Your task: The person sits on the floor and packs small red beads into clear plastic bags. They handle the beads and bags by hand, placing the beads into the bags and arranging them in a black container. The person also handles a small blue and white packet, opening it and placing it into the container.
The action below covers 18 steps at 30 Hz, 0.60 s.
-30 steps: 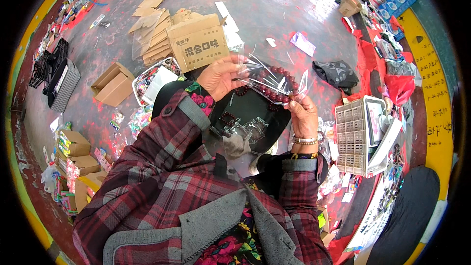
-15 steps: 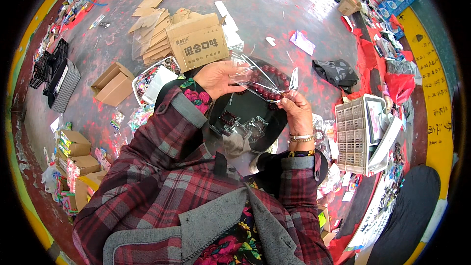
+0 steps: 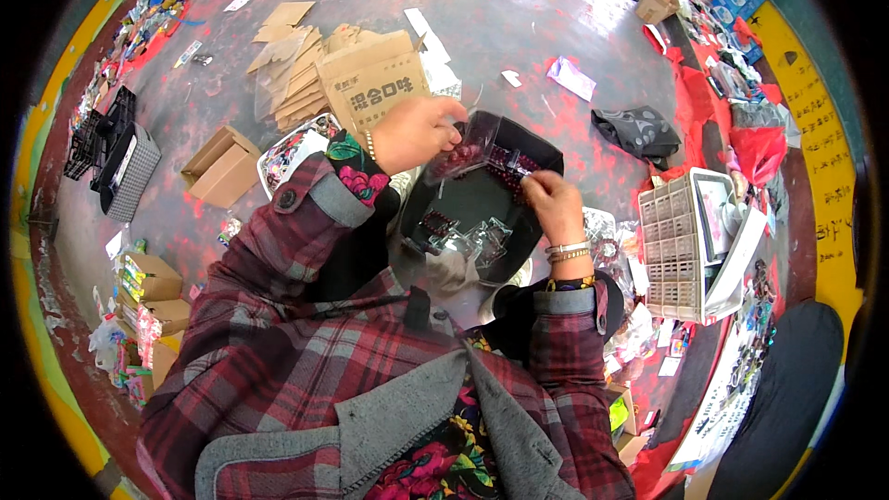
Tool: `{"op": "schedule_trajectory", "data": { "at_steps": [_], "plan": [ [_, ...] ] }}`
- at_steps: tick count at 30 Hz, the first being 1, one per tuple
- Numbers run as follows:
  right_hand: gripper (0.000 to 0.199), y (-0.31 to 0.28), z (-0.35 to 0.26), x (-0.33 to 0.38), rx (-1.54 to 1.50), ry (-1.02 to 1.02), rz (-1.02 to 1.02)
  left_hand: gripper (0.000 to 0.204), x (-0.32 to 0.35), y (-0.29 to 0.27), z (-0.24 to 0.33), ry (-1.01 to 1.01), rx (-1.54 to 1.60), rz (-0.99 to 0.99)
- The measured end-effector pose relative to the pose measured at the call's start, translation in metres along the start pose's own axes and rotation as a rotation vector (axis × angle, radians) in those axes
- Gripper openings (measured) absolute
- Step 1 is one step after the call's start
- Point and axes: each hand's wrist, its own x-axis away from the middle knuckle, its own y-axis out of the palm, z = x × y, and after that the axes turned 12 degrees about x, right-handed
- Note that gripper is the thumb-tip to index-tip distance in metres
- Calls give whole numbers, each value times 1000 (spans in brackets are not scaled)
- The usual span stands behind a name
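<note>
My left hand (image 3: 417,132) pinches a small clear plastic bag (image 3: 465,150) with dark red beads inside it. Just to its right, my right hand (image 3: 554,206) holds a string of dark red beads (image 3: 511,168) that runs toward the bag's mouth. Both hands hover over a black tray (image 3: 468,204) on my lap, where several clear packets (image 3: 461,236) lie. Plaid sleeves cover both forearms, and bracelets sit on my right wrist.
A printed cardboard box (image 3: 375,83) and flattened cartons (image 3: 292,83) lie ahead on the grey floor. A brown box (image 3: 222,165) and black crates (image 3: 111,150) are at left. A white slatted basket (image 3: 681,245) stands at right, near a dark bag (image 3: 639,130) and red cloth.
Both hands have dropped lower over the black tray. The clear bag, held up and spread wide a second ago, is now bunched small in my left hand with the beads at its mouth.
</note>
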Motion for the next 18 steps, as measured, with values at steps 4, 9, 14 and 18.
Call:
{"op": "schedule_trajectory", "data": {
  "at_steps": [4, 9, 14, 18],
  "plan": [
    [14, -12, -55, 10, 48, -520, 374, 23, 2, 5, 10, 111, -531, -108],
    [22, 1, -82, 21, 124, -846, 327, 22, -3, 19, 6, 121, -605, -167],
    [19, 10, -92, 33, 385, -709, 326, 22, -3, 29, -2, 145, -605, -202],
    [14, 12, -90, 39, 548, -459, 131, 21, -3, 35, -2, 92, -592, -179]
  ]
}}
